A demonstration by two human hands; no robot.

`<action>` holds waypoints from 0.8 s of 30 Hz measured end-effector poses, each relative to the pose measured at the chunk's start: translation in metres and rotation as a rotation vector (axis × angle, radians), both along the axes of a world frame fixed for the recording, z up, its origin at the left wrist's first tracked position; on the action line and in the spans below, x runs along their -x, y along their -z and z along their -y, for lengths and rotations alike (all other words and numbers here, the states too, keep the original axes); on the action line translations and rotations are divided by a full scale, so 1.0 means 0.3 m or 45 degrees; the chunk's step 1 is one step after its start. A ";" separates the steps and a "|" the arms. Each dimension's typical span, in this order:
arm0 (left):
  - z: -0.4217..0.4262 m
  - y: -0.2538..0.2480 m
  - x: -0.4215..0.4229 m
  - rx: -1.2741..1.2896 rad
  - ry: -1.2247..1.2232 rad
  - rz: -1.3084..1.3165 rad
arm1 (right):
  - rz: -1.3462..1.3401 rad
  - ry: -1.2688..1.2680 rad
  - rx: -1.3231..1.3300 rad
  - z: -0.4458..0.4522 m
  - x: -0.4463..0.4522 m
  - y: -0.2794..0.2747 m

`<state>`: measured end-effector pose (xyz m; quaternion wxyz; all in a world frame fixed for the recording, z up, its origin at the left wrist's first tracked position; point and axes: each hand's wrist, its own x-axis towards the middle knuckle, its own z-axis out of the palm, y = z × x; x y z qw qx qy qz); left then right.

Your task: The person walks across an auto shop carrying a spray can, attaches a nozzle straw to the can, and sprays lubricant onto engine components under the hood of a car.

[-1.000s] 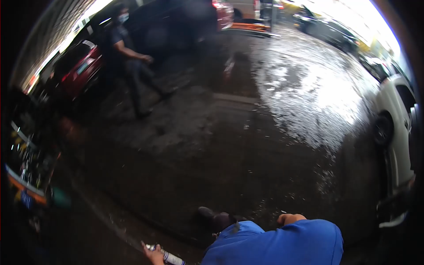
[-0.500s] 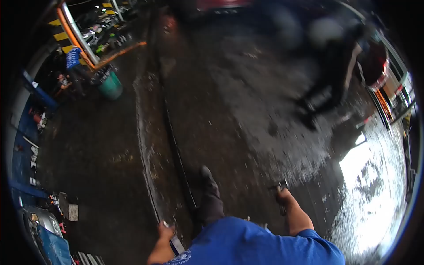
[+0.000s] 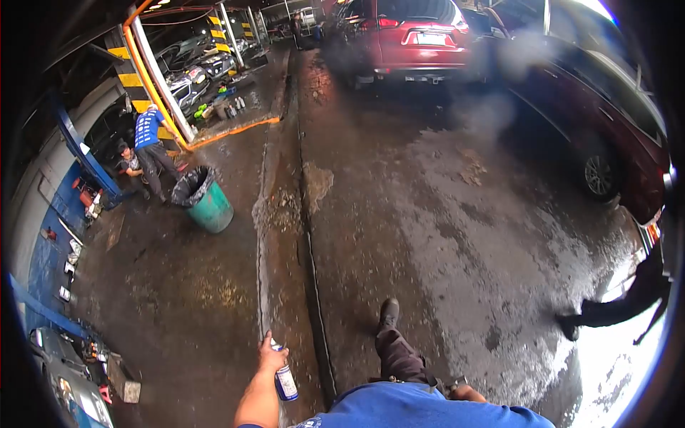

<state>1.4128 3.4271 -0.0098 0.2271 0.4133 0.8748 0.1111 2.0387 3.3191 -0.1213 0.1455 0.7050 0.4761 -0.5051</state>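
Observation:
At the lower middle, my left hand [image 3: 271, 354] is wrapped round the top of a spray can [image 3: 286, 382] with a white and blue label, held low over the floor. My right hand [image 3: 465, 393] is close to my right hip, partly hidden by the blue shirt [image 3: 421, 408]; its fingers hold a dark metal tool [image 3: 454, 384] whose shape is hard to make out. One of my shoes [image 3: 389, 312] shows in front of my body, on the dark floor.
A green bin [image 3: 212, 208] with a black liner is ahead left, beside a person in blue [image 3: 147, 131] and a crouching person [image 3: 130, 164]. A red car [image 3: 421, 36] is ahead, a dark red car [image 3: 606, 107] right. A walking person's leg [image 3: 614, 312] shows at right.
The view has swung left and lifted, bringing the bin and red car into clear sight. The walking person has shifted to the right edge. My right hand is now nearer my body.

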 end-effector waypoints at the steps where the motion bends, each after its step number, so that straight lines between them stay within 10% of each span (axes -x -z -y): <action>1: -0.121 0.076 0.056 -0.025 -0.021 0.108 | -0.006 0.042 0.068 -0.124 0.018 0.010; 3: -0.344 0.274 0.148 -0.056 0.000 0.090 | -0.012 0.160 0.165 -0.421 0.042 0.022; 13: -1.164 0.057 0.116 0.248 -0.430 0.416 | -0.048 0.563 0.156 -1.929 0.188 -0.064; 20: -1.839 0.349 0.333 0.391 -0.421 0.361 | -0.165 0.723 -0.029 -3.021 0.415 0.056; 23: -2.233 0.386 0.438 0.114 -0.393 0.346 | -0.298 0.679 0.031 -3.331 0.472 0.130; 24: -2.371 0.447 0.507 0.034 -0.354 0.339 | -0.086 0.258 -0.207 -3.395 0.608 -0.156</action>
